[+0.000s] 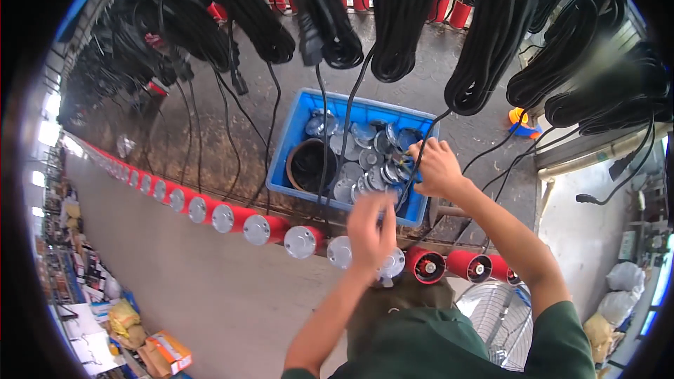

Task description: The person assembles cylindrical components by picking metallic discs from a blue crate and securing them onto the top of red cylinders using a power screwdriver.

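A blue plastic bin (275, 177) on the workbench holds many round silver metal caps (371, 158) and a brown round pot (291, 168) with a dark inside. My right hand (438, 170) reaches over the bin's right side, fingers curled among the caps; what they grip is hidden. Blurred by motion, my left hand (372, 230) hovers in front of the bin, above the row of red cylinders along the bench edge. Nearby cylinders on the left carry silver end caps (300, 241). By my right forearm, an open red cylinder (427, 267) shows its inner parts.
Bundles of black cable (397, 21) hang over the bench, with leads running down to the front row. A hammer (451, 211) lies right of the bin. Farther right is an orange-and-blue object (520, 121). A wire-caged fan (500, 317) stands below the bench edge.
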